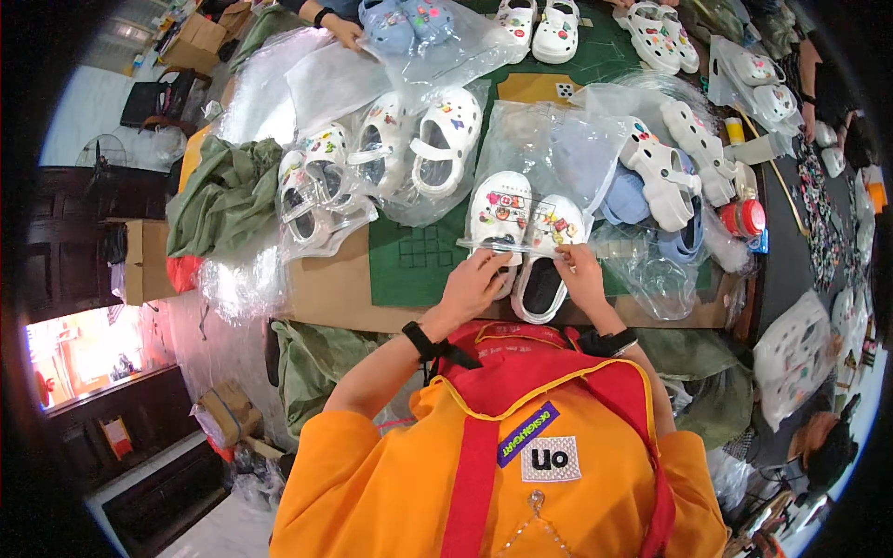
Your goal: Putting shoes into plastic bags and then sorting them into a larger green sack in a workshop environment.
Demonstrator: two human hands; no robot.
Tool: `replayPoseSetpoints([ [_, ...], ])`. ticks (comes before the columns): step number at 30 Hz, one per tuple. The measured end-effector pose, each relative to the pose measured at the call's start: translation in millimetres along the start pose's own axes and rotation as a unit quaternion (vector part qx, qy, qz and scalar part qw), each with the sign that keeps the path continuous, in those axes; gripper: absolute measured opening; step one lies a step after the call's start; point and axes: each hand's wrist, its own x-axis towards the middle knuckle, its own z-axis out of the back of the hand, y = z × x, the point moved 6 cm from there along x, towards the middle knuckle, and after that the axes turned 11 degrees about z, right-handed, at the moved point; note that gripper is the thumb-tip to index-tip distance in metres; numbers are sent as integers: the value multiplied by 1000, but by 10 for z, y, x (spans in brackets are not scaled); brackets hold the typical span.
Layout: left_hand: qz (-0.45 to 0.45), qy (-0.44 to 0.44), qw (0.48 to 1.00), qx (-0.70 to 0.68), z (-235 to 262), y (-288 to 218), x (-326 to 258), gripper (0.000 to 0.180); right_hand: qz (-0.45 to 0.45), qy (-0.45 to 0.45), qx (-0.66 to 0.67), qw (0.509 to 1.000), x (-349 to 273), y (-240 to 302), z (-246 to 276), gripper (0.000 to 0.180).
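Note:
A pair of white clogs with colourful charms, the left clog [499, 209] beside the right clog [542, 290], lies in front of me at the table's near edge. A clear plastic bag [524, 139] covers their toe ends, while the heel ends stick out toward me. At the bag's near rim, my left hand [472, 285] pinches the plastic over the left clog, its fingers bent. On the other side, my right hand [583, 276] has thumb and fingers closed on the same rim above the right clog.
Bagged white clogs [445, 139] lie to the left beside a green cloth [223, 191]. White clogs [662, 177], blue clogs [625, 195] and a red-lidded jar [742, 219] are on the right. Across the table, another person's hand [344, 30] is near bagged blue clogs [406, 23].

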Motion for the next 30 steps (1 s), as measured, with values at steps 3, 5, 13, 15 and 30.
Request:
replayPoseSetpoints([
  [3,2,-9,999,49,-58,63,-70,40,-21,-4,19,1000,-9,-44,2,18],
  [5,-2,-43,998,47,-20,71,-95,42,-13,7,9,1000,-7,-41,7,18],
  [13,-36,-7,991,126,-124,158,-110,26,22,19,-28,999,12,-100,-31,19],
  [15,-49,100,973,204,-279,236,-306,28,4,22,-11,1000,23,-128,-27,20],
  [30,-32,53,995,72,-153,41,66,27,59,19,-180,982,62,84,-51,17],
])
